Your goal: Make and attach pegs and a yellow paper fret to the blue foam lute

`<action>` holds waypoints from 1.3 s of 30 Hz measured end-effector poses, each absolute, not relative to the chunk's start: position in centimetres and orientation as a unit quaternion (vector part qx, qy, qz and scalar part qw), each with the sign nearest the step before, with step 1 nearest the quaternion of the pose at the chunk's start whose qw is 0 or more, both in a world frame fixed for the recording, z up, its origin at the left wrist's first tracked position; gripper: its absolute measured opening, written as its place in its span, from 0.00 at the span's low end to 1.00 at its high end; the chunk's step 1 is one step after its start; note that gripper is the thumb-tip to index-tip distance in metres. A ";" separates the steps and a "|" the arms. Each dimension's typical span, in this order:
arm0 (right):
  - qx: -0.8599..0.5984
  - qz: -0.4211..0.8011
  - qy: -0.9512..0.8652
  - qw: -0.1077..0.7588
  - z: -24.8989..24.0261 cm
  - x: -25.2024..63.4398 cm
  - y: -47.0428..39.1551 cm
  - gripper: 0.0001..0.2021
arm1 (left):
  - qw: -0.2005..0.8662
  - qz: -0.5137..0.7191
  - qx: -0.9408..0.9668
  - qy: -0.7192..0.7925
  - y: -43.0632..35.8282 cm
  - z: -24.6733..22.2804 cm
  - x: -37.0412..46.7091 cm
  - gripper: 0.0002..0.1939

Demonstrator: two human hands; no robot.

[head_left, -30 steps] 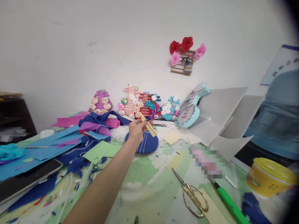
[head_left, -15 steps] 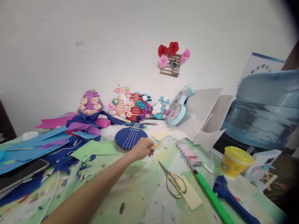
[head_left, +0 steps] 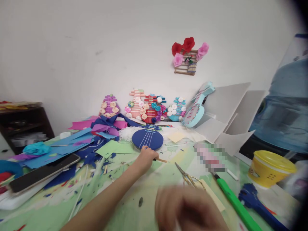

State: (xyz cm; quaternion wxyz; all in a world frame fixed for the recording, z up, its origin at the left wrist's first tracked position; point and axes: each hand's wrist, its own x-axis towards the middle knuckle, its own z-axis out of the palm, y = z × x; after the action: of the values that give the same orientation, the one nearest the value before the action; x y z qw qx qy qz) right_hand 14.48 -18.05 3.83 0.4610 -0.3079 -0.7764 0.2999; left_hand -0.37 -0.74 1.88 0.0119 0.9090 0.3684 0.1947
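My left hand [head_left: 145, 158] reaches out over the table, fingers closed around a thin tan wooden stick [head_left: 162, 160] whose end pokes out to the right. Just beyond the fingers lies a dark blue lute-shaped craft [head_left: 147, 138] with white strings and short coloured crossbars at its neck. At the bottom of the view, close to me, my right hand [head_left: 186, 205] is smeared by motion; what its fingers do cannot be made out. Behind it are gold-handled scissors [head_left: 186, 175], partly covered, on a pale yellow card [head_left: 213, 195].
Coloured paper sheets [head_left: 115, 148] and a phone [head_left: 45, 171] lie on the left. To the right are a green stick-like tool [head_left: 231, 199], a blue tool [head_left: 252, 199] and a yellow tub [head_left: 269, 168]. Several decorated lute crafts [head_left: 151, 110] lean on the back wall.
My right hand has come into view at the bottom. The left hand has moved a little nearer, still with the stick. The view has shifted left, showing a dark shelf.
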 end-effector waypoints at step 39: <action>-0.482 0.312 -0.555 0.602 0.3 12.8 -8.1 0.10 | 0.616 0.560 0.438 0.340 -3.9 2.8 1.1 0.17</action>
State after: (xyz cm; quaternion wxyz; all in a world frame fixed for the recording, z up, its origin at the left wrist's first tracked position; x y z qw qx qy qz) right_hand 12.82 -8.07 0.30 0.6020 -0.4824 -0.5546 0.3118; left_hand 1.08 -3.94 2.78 0.6158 0.4381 0.3396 0.5600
